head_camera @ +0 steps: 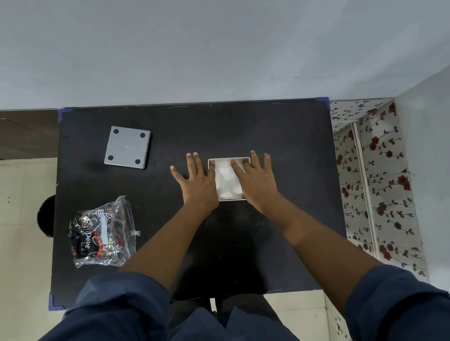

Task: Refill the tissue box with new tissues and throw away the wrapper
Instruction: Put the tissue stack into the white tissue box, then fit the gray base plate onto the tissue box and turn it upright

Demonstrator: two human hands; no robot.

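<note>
A white square tissue box [231,195] stands open-topped in the middle of the black table [291,190], with white tissues [227,177] inside it. My left hand [195,183] lies flat at the box's left side, its thumb tip over the rim on the tissues. My right hand [257,179] lies flat at the right side, thumb and forefinger on the tissues. The box's grey base plate [127,147], with round black feet facing up, lies apart at the back left. The emptied clear plastic wrapper [103,236] with black and red print lies crumpled at the front left.
The table stands against a pale wall [203,45]. A flower-patterned surface [375,180] borders its right edge. A dark round object [47,217] shows on the floor beyond the left edge. Blue tape marks the table corners.
</note>
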